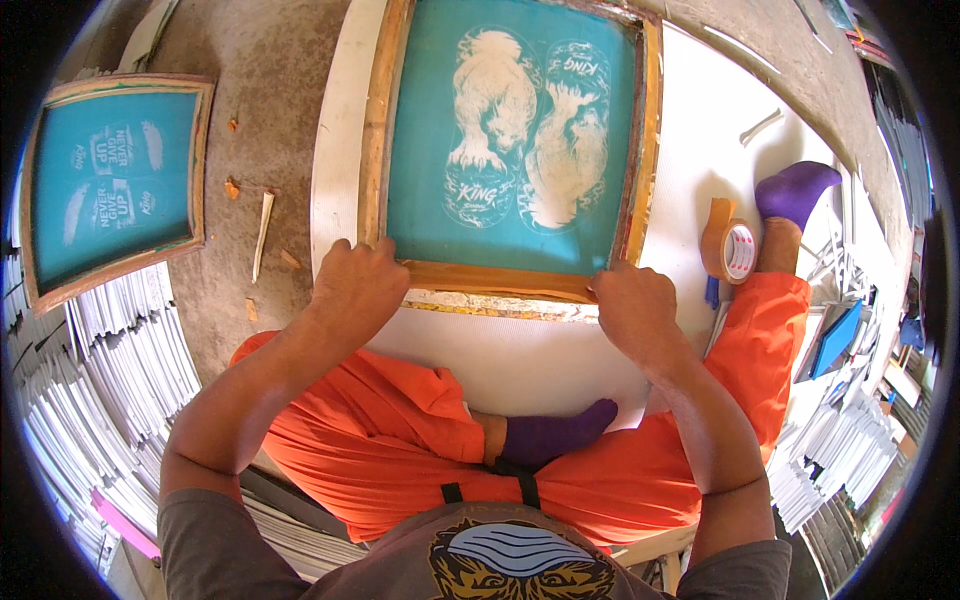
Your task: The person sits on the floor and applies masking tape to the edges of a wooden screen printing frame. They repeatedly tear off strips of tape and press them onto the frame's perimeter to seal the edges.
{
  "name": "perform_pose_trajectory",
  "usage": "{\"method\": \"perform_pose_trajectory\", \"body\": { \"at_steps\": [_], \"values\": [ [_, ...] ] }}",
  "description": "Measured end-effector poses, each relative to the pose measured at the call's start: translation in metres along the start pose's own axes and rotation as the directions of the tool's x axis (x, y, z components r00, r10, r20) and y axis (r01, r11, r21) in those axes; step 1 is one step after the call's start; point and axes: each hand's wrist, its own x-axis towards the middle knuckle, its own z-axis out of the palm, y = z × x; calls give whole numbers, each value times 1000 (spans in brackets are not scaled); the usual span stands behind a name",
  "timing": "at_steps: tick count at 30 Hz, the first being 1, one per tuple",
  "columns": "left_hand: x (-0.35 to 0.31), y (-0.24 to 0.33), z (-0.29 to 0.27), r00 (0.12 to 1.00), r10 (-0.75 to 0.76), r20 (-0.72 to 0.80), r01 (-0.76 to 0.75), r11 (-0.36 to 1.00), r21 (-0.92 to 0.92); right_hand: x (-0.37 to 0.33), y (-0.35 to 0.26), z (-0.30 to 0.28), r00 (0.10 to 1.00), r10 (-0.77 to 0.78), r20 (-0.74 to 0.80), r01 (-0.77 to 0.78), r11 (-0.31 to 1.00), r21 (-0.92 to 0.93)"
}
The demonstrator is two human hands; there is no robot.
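Note:
A wooden screen-printing frame (377, 150) with teal mesh (425, 130) lies before me on a white sheet (480, 345). Pale animal-and-letter designs show in the mesh. Along its near side runs a strip of brown tape (500, 279), straight between my hands. My left hand (362, 285), fingers closed, pinches the strip's left end at the near left corner. My right hand (643, 308) is closed on its other end at the near right corner. Both sets of fingertips are partly hidden. A roll of brown tape (738, 250) stands on the sheet, right of the frame.
Another teal screen frame (208, 150) rests at left, beside stacks of white sheets (110, 370). Small scraps and a pale strip (263, 237) lie on the concrete floor (270, 90). My purple-socked foot (797, 190) is at right, near a blue flat piece (838, 338) and more stacked sheets.

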Motion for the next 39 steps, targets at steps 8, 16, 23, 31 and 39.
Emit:
{"method": "perform_pose_trajectory", "body": {
  "at_steps": [8, 16, 23, 31, 39],
  "values": [
    [2, 2, -1, 1000, 12, -1, -12, 1000, -16, 2, -4, 0, 1000, 15, 0, -15, 1000, -20],
    [9, 3, -3, 999, 53, 6, -53, 998, 22, 4, -8, -2, 999, 20, 28, -18, 996, -83],
    [11, 1, -3, 997, 83, 8, -83, 996, 41, 2, -10, -3, 1000, -15, 13, 17, 989, -150],
    [13, 0, -5, 994, 106, 39, -109, 992, 62, 2, -12, 3, 999, -41, -22, 37, 986, -164],
    [17, -8, 9, 991, 131, -7, -130, 990, 51, -4, -13, -1, 1000, -1, 23, 5, 984, -179]
  ]
}}
